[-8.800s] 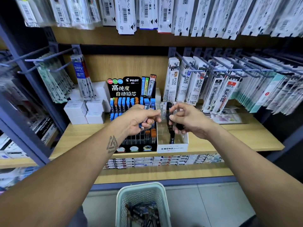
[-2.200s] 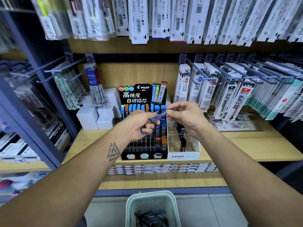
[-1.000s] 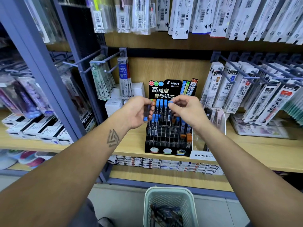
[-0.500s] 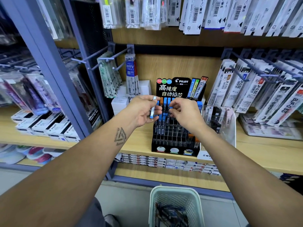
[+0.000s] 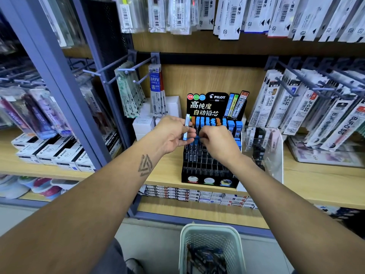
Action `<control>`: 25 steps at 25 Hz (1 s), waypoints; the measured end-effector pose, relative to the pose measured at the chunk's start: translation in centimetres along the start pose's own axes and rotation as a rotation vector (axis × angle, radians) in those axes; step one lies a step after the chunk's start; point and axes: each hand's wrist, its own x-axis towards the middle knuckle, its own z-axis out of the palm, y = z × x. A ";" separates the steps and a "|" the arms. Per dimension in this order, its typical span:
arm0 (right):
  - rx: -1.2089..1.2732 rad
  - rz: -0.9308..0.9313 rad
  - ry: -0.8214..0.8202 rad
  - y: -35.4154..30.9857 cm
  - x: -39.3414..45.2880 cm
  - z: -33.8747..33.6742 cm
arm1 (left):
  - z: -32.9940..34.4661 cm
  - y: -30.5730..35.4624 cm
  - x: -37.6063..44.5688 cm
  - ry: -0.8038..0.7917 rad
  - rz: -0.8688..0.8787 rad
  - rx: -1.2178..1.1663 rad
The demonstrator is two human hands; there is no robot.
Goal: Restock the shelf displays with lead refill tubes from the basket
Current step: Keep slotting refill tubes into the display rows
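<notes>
A black Pilot lead display rack [image 5: 209,176] stands on the wooden shelf, its slots holding blue-capped and orange-capped lead refill tubes [image 5: 231,125]. My left hand [image 5: 173,135] grips a blue lead tube [image 5: 186,127] upright at the rack's left edge. My right hand [image 5: 217,143] reaches over the rack's middle rows and pinches the blue cap of a tube [image 5: 197,138] that stands in a slot. A pale green basket [image 5: 210,232] sits on the floor below, with several dark tubes inside.
A clear acrylic Mono display [image 5: 262,151] stands right of the rack. White boxes [image 5: 144,123] sit to its left. Refill packs hang on pegs [image 5: 308,103] to the right and above. A blue-grey shelf post [image 5: 65,84] rises at left.
The camera has shifted left and closer. My right hand has dropped from the upper rows onto a tube in the rack's middle. My left hand keeps its tube beside the rack.
</notes>
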 end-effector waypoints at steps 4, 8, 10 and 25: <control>-0.065 -0.040 -0.031 0.1 0.1 -0.3 | 0.1 -0.1 0.0 -0.004 0.004 -0.011; 0.063 0.019 0.003 0.2 0.2 -1.3 | 0.2 -0.3 0.0 -0.034 -0.006 0.014; 0.525 0.236 0.019 -0.3 0.2 -2.5 | 0.3 -0.4 0.0 -0.083 -0.019 0.035; 0.893 0.296 -0.083 0.9 -2.2 -5.2 | 1.7 -0.5 -0.1 -0.070 0.155 -0.032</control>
